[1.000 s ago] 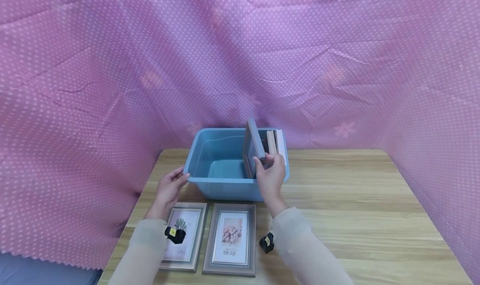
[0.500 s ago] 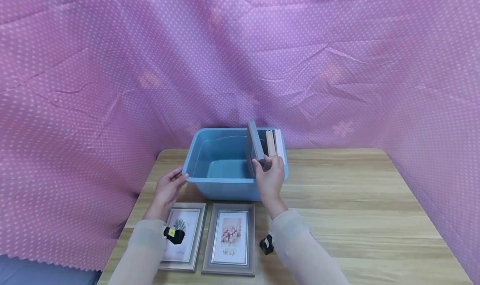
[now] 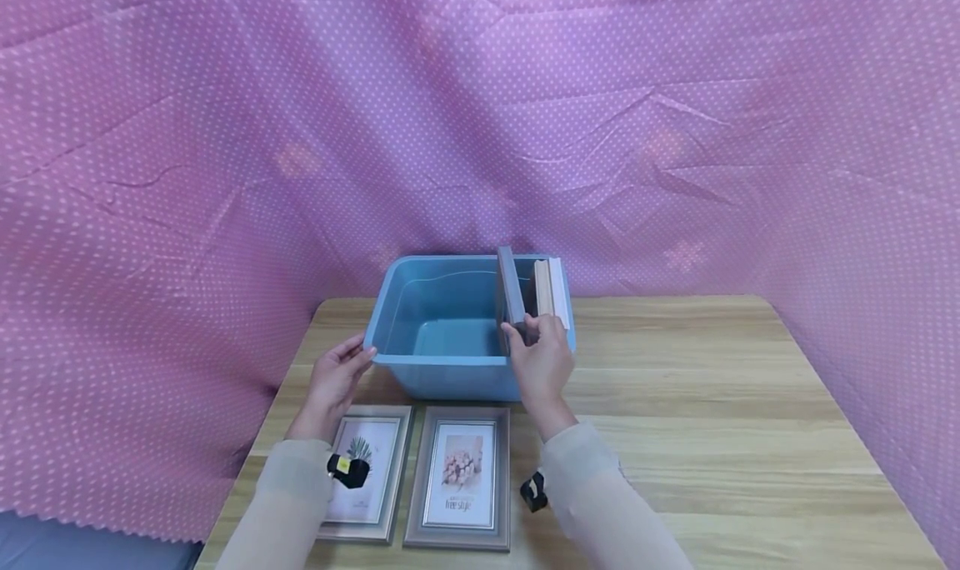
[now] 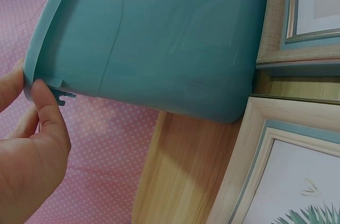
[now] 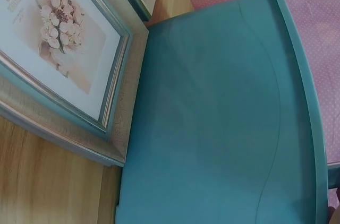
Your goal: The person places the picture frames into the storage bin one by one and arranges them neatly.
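Observation:
In the head view a blue plastic bin (image 3: 450, 378) stands towards the back of the table. My left hand (image 3: 333, 387) pinches its rim at the front left corner; in the left wrist view the thumb and fingers (image 4: 50, 110) lie on either side of the rim (image 4: 42, 38). With thumb and fingers my right hand (image 3: 542, 368) grips the near edge of a grey picture frame (image 3: 511, 287), which stands on edge inside the bin, its top above the rim. Its lower part is hidden by the front wall. Only a sliver of the right hand shows in the right wrist view.
Right of the held frame, a beige-edged slab (image 3: 543, 285) and a white-edged slab (image 3: 558, 291) stand upright in the bin. Two framed pictures lie before it: a plant print (image 3: 375, 503) and a flower print (image 3: 461, 470). Pink dotted cloth (image 3: 480, 137) hangs behind the wooden table (image 3: 712, 403).
The held picture frame has sunk lower into the bin and shifted slightly right, with my right hand moving down along with it. My left hand keeps its place on the rim.

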### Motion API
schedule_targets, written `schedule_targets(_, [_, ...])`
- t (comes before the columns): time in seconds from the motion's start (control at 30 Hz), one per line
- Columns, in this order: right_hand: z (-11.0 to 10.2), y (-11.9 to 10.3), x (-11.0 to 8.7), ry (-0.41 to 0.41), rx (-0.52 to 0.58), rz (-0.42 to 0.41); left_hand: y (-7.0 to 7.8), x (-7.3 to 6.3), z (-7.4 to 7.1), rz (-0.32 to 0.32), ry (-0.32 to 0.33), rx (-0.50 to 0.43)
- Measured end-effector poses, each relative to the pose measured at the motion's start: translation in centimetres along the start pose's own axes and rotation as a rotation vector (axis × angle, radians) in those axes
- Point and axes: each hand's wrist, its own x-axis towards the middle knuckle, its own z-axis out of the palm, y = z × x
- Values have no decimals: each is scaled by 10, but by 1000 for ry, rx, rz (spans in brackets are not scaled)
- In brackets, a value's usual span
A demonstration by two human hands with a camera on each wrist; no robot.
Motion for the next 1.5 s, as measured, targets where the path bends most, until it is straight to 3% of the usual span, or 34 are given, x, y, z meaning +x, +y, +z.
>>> schedule_targets(0.3, [-1, 9, -1, -23, -80, 62, 0, 3, 2, 10, 9, -19])
schedule_targets(0.83, [-2, 11, 0, -11, -118, 77, -1, 3, 1, 4, 16, -17])
schedule_targets(1.2, [-3, 11, 1, -14, -116, 93, -1, 1, 3, 35, 12, -48])
schedule_targets(1.5, [-5, 11, 2, -38, -102, 121, -2, 1, 2, 16, 15, -33])
